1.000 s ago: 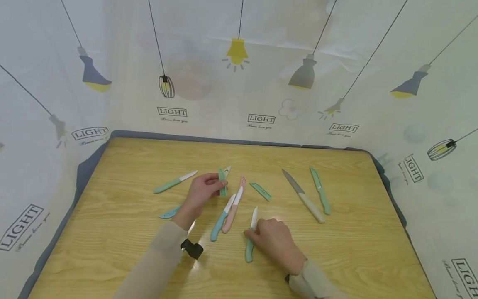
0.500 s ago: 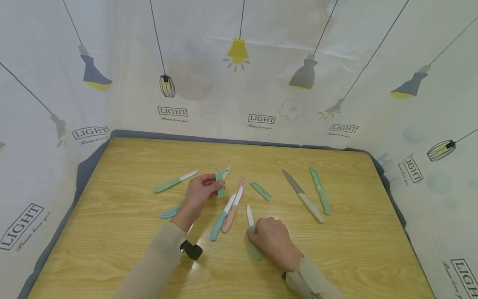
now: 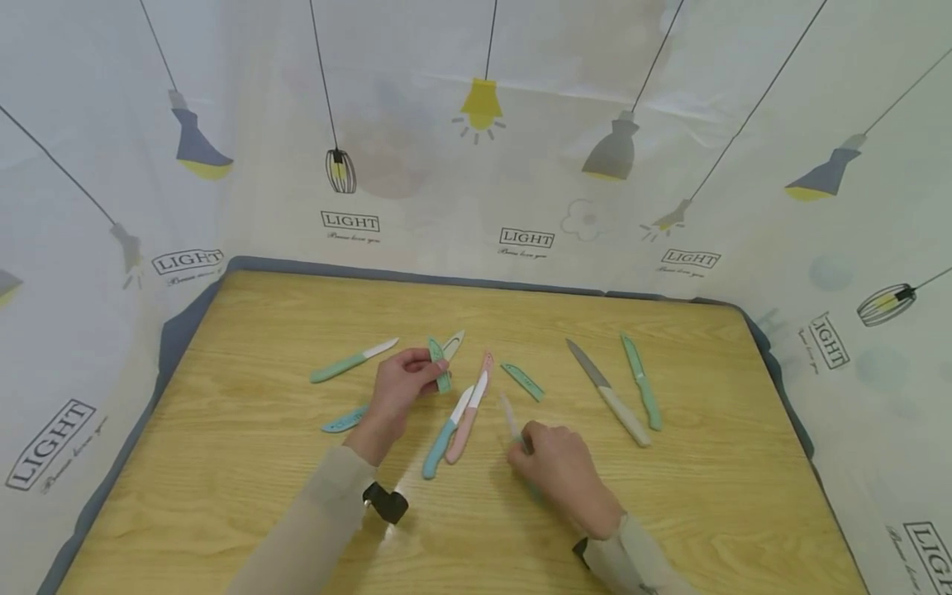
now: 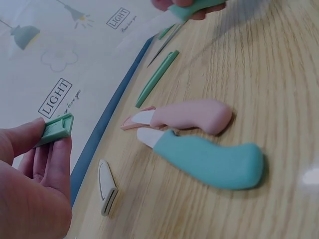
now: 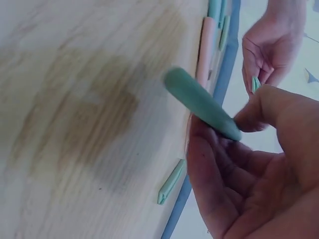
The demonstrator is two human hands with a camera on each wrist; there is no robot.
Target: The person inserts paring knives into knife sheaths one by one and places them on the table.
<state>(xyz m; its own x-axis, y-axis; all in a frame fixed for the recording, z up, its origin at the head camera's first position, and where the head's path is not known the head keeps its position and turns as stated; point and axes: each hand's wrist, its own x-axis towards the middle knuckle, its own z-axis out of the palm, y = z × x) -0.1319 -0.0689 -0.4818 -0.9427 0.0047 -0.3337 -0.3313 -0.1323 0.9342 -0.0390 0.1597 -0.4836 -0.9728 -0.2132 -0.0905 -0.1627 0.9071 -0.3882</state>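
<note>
Between thumb and fingers, my left hand (image 3: 394, 392) pinches a green knife sheath (image 4: 57, 128), raised over the table. My right hand (image 3: 561, 467) grips a green-handled knife (image 5: 199, 102) held above the wood; its pale blade (image 3: 511, 417) is blurred and points away from me. Between the hands lie a blue-handled knife (image 3: 439, 450) and a pink-handled knife (image 3: 463, 430), whose blade tip overlaps a pink sheath (image 3: 487, 362). A cream sheath (image 4: 106, 186) lies just beyond the left hand. Another green sheath (image 3: 523, 382) rests ahead of the right hand.
At the left lie a green-handled knife (image 3: 353, 361) and a blue sheath (image 3: 344, 420), partly hidden by my wrist. Toward the right are a long cream-handled knife (image 3: 610, 397) and a green knife (image 3: 641, 380). A printed curtain (image 3: 416, 273) rises behind the wooden table (image 3: 706, 496).
My right hand has lifted the green-handled knife off the table and tilted its tip leftward, moving slightly right. The left hand has turned its sheath a little.
</note>
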